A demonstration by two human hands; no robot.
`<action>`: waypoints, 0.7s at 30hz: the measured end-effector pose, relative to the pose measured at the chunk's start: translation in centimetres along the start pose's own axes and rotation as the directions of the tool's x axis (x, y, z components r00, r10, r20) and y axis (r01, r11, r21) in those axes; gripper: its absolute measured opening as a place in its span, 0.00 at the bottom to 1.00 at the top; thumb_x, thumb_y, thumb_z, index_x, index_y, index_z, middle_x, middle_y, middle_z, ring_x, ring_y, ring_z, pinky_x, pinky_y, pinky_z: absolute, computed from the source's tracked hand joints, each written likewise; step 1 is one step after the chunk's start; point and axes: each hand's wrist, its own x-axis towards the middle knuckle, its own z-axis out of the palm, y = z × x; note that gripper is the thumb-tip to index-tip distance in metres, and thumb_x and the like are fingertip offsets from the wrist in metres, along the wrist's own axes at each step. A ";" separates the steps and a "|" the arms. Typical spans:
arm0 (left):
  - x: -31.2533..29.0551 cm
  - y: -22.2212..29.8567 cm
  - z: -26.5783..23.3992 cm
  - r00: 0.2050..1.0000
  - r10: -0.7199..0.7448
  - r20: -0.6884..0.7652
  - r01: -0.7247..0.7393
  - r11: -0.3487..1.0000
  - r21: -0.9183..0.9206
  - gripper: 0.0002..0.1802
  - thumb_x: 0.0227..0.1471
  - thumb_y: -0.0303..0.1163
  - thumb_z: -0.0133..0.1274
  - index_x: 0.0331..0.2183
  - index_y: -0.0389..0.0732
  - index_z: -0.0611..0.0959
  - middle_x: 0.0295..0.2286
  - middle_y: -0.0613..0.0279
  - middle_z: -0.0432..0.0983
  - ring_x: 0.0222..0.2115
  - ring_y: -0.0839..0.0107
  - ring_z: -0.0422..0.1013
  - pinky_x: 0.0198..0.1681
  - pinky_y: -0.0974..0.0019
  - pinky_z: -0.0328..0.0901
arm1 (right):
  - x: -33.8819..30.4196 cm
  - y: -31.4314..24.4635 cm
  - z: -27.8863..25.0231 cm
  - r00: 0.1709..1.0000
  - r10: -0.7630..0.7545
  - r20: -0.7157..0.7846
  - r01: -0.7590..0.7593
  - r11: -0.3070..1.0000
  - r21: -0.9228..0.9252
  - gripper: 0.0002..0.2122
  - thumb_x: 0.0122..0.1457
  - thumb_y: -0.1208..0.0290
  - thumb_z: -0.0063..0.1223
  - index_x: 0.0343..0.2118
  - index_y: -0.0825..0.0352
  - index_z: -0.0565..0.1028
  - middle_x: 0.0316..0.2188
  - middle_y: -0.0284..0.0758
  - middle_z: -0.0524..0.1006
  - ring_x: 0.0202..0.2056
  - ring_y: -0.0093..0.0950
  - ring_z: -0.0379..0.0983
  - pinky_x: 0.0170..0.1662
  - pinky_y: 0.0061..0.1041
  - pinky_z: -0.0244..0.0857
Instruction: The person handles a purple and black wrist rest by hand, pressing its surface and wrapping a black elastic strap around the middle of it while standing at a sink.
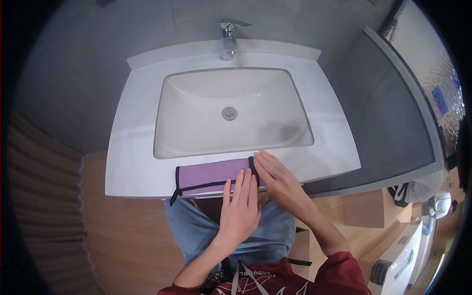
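A folded purple cloth point(211, 172) with black edging lies along the front edge of the white counter. Its left corner, with a black strip end, hangs slightly over that edge. My left hand point(238, 216) rests flat with fingers stretched out, their tips on the cloth's front black band near its right part. At the cloth's right end, my right hand point(279, 181) lies with straight fingers against the black-trimmed edge. The thumb of the right hand is hidden. Neither hand is wrapped round the cloth.
Behind the cloth is a white sink basin point(196, 123) with a metal drain point(229, 113) and a chrome faucet point(228, 42). A grey framed panel point(388, 113) stands to the right. A brown curtain point(46, 211) hangs at left. Boxes point(366, 209) stand on the wooden floor.
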 end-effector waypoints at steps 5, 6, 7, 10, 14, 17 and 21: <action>-0.2 -0.2 0.2 1.000 -0.009 -0.012 0.009 1.000 -0.011 0.46 0.50 0.32 0.63 0.65 0.23 0.64 0.66 0.36 0.58 0.70 0.46 0.52 0.71 0.41 0.47 | -0.1 1.0 0.0 0.999 -0.035 0.012 0.035 0.999 0.012 0.23 0.54 0.82 0.54 0.56 0.80 0.73 0.61 0.49 0.73 0.65 0.46 0.67 0.67 0.40 0.64; -0.1 -0.2 0.2 1.000 -0.026 -0.010 0.025 0.999 -0.036 0.45 0.50 0.32 0.63 0.65 0.24 0.64 0.66 0.37 0.58 0.70 0.47 0.53 0.71 0.41 0.47 | -0.2 1.2 0.2 0.999 -0.052 0.003 0.052 0.999 -0.002 0.23 0.54 0.82 0.55 0.56 0.80 0.74 0.61 0.49 0.73 0.65 0.45 0.67 0.67 0.41 0.64; -0.1 -0.2 0.2 1.000 -0.025 -0.012 0.025 0.999 -0.038 0.45 0.50 0.32 0.63 0.65 0.24 0.64 0.66 0.37 0.58 0.70 0.47 0.53 0.71 0.41 0.47 | -0.3 1.1 0.3 0.999 -0.052 0.004 0.052 0.999 -0.004 0.23 0.54 0.82 0.55 0.56 0.80 0.74 0.61 0.49 0.73 0.65 0.45 0.67 0.67 0.41 0.64; -0.1 -0.3 0.3 1.000 -0.014 -0.020 0.013 1.000 -0.012 0.45 0.49 0.32 0.64 0.65 0.27 0.65 0.66 0.38 0.58 0.70 0.47 0.54 0.70 0.41 0.48 | -0.5 0.5 0.6 0.997 -0.071 -0.022 0.067 0.990 -0.126 0.24 0.56 0.78 0.54 0.57 0.79 0.73 0.62 0.48 0.71 0.67 0.44 0.65 0.68 0.43 0.63; -0.1 -0.4 0.4 1.000 -0.011 -0.028 0.011 1.000 0.007 0.45 0.49 0.31 0.64 0.65 0.29 0.66 0.66 0.39 0.58 0.69 0.48 0.55 0.70 0.41 0.49 | -0.3 0.1 0.1 0.999 -0.043 0.020 0.046 0.989 -0.142 0.23 0.57 0.76 0.54 0.57 0.78 0.73 0.62 0.48 0.72 0.67 0.43 0.65 0.68 0.43 0.62; -0.1 -0.3 0.7 0.999 -0.012 -0.043 0.013 1.000 0.026 0.43 0.50 0.31 0.62 0.64 0.28 0.68 0.66 0.39 0.59 0.69 0.48 0.55 0.70 0.41 0.49 | -0.2 0.2 -0.1 0.998 -0.045 0.051 0.052 0.988 -0.146 0.23 0.58 0.76 0.53 0.57 0.78 0.73 0.62 0.48 0.72 0.66 0.43 0.65 0.68 0.43 0.61; 0.4 0.1 0.4 0.999 0.002 -0.054 0.005 0.990 0.140 0.40 0.50 0.31 0.60 0.62 0.26 0.70 0.66 0.40 0.60 0.68 0.49 0.57 0.69 0.41 0.50 | -0.1 0.8 -0.5 0.994 -0.070 0.083 0.080 0.990 -0.116 0.23 0.57 0.75 0.53 0.56 0.78 0.73 0.62 0.49 0.72 0.66 0.42 0.65 0.68 0.43 0.59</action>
